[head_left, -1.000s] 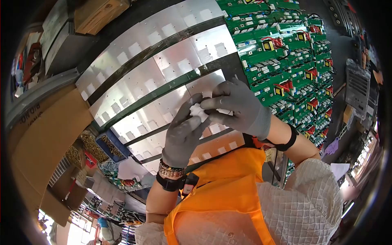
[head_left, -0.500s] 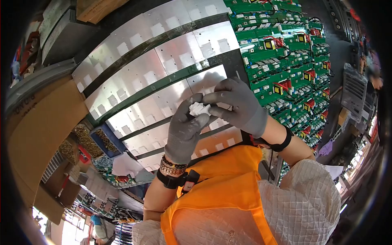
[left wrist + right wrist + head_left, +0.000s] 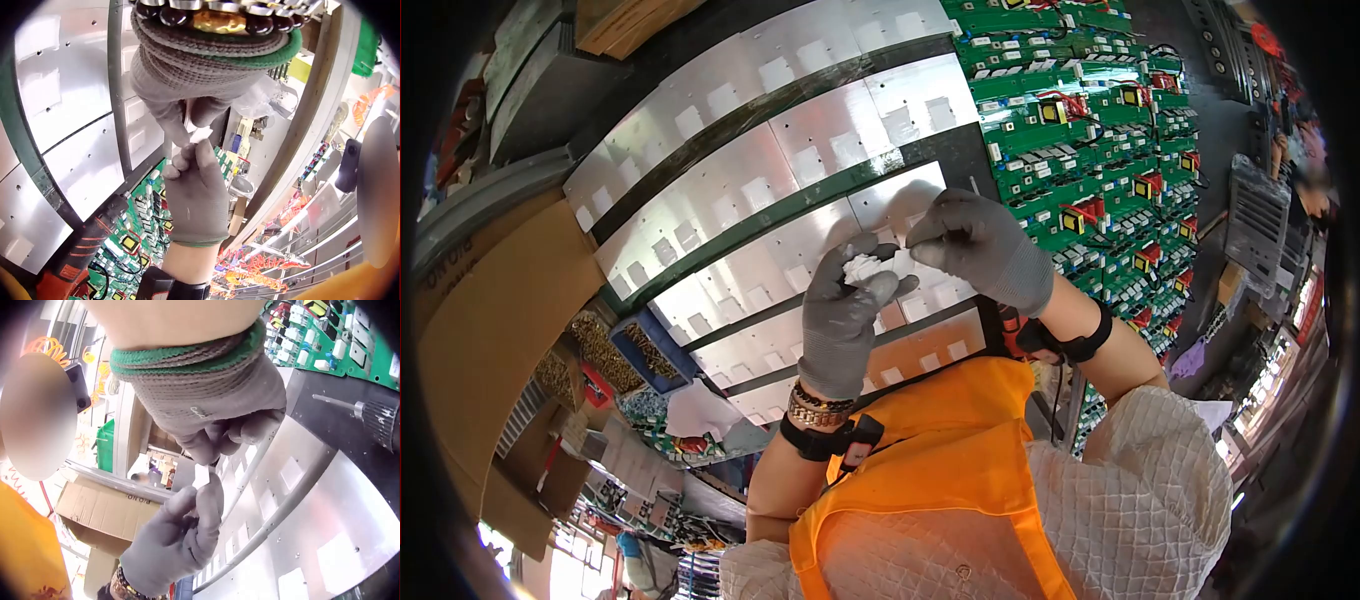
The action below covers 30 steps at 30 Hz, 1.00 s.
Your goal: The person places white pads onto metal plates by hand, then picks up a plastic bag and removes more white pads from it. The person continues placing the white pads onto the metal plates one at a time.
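Note:
The gloved left hand (image 3: 838, 325) holds a small bunch of white pieces (image 3: 863, 268) between thumb and curled fingers, above the metal plates (image 3: 745, 205). Just to its right, the gloved right hand (image 3: 990, 250) has its thumb and fingertips brought together. In the right wrist view a white piece (image 3: 201, 476) shows between the fingertips of the left hand (image 3: 172, 540) and those of the right hand (image 3: 212, 419); which hand pinches it I cannot tell. Small white pads (image 3: 688, 123) lie on the plates in rows.
Green circuit boards (image 3: 1050, 130) with red wires cover the right of the bench. A power screwdriver (image 3: 75, 256) lies beside the plates. At the left stand a cardboard box (image 3: 510, 330) and a blue bin (image 3: 645, 352) near screws (image 3: 605, 350).
The hands have drawn slightly apart. The left hand has shifted a little left with the white pieces, and the right fingertips have come away from them.

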Available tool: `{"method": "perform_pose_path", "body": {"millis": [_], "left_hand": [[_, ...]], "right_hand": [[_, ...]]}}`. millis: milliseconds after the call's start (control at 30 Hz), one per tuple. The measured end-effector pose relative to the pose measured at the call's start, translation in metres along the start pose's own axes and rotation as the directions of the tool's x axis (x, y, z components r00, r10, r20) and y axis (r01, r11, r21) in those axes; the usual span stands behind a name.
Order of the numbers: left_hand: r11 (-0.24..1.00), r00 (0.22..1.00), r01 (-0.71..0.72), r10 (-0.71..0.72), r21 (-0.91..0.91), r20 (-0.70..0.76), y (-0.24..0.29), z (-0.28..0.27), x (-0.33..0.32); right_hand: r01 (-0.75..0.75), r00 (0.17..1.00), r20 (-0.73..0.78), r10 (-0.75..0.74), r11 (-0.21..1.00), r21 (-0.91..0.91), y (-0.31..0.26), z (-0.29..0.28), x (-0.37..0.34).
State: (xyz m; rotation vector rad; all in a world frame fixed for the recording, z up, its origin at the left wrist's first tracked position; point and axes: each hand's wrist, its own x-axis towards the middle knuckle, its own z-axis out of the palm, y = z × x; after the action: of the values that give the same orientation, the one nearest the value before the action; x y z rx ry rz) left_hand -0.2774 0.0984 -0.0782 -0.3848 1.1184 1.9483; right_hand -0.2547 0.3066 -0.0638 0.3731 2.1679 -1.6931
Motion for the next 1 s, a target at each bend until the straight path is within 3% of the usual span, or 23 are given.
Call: {"method": "perform_pose_path", "body": {"millis": [33,100,133,167,233,333,433,567,667,733,867,1000], "left_hand": [[1.000,1.000,-0.017,0.017,-0.023,-0.011,0.001,0.001,0.001],[0.999,1.000,-0.003,0.002,-0.049,-0.023,0.002,-0.003,0.001],[0.998,1.000,-0.005,0.004,-0.062,-0.027,-0.001,-0.009,0.002],[0.997,0.999,-0.004,0.001,-0.073,-0.032,-0.004,-0.011,0.001],[1.000,0.999,0.004,-0.005,-0.024,-0.042,-0.005,-0.010,0.000],[0.998,1.000,0.028,-0.028,-0.058,0.009,-0.008,-0.011,-0.007],[0.997,0.996,0.075,-0.076,-0.027,-0.051,-0.005,-0.007,-0.009],[0.996,0.995,0.088,-0.089,-0.016,-0.046,-0.006,-0.008,-0.011],[0.996,0.995,0.088,-0.088,-0.004,-0.037,-0.001,-0.005,-0.011],[0.996,0.996,0.086,-0.086,0.004,-0.035,-0.001,-0.005,-0.010],[0.995,0.995,0.095,-0.095,0.014,-0.040,-0.004,-0.008,-0.010],[0.990,0.989,0.138,-0.139,-0.035,-0.041,-0.007,-0.007,-0.011]], "right_hand": [[-0.001,1.000,-0.005,0.001,1.000,-0.007,0.000,-0.006,0.003],[0.062,0.985,-0.157,-0.077,0.993,-0.102,0.000,-0.023,0.014],[0.077,0.978,-0.195,-0.075,0.997,0.004,0.005,-0.030,0.025],[0.127,0.944,-0.269,-0.192,0.962,-0.241,0.008,-0.039,0.036],[0.205,0.878,-0.271,-0.395,0.821,-0.532,0.012,-0.048,0.059],[0.285,0.842,-0.197,-0.502,0.725,-0.627,0.019,-0.051,0.082],[0.235,0.884,-0.143,-0.446,0.687,-0.687,0.018,-0.050,0.093],[0.241,0.872,-0.125,-0.474,0.637,-0.732,0.026,-0.045,0.098],[0.277,0.800,-0.151,-0.581,0.581,-0.765,0.025,-0.040,0.087],[0.242,0.861,-0.086,-0.501,0.553,-0.798,0.017,-0.033,0.065],[0.120,0.922,-0.094,-0.376,0.508,-0.853,0.018,-0.015,0.049],[0.077,0.928,-0.132,-0.349,0.524,-0.848,0.023,-0.009,0.047]]}}
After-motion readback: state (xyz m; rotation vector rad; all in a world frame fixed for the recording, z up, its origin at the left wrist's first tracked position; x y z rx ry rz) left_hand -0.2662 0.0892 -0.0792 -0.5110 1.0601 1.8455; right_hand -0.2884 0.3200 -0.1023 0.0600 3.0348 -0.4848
